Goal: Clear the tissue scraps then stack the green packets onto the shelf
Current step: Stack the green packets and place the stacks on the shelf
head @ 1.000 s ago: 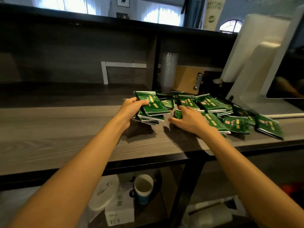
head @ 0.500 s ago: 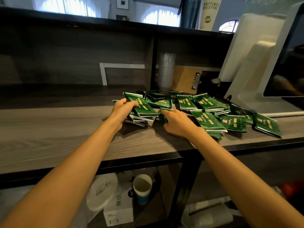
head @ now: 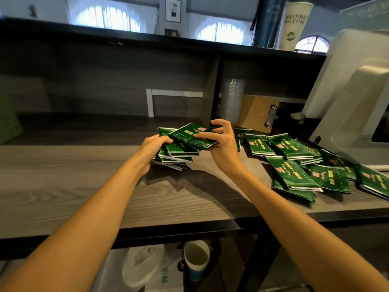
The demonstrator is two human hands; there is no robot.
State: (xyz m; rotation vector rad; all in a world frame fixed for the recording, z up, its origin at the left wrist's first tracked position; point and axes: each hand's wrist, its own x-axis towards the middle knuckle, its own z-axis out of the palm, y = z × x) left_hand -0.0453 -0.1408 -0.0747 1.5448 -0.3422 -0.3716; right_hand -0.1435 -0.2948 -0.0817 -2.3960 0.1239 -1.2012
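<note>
At frame centre, the left hand grips a stack of green packets. The right hand curls round one packet atop it. Right of them, loose packets lie scattered on the counter.

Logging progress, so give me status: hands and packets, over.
Left hand grips the packet stack. Right hand holds top packet over it. Loose packets scattered right on counter. Nothing seen blocking the shelf.
</note>
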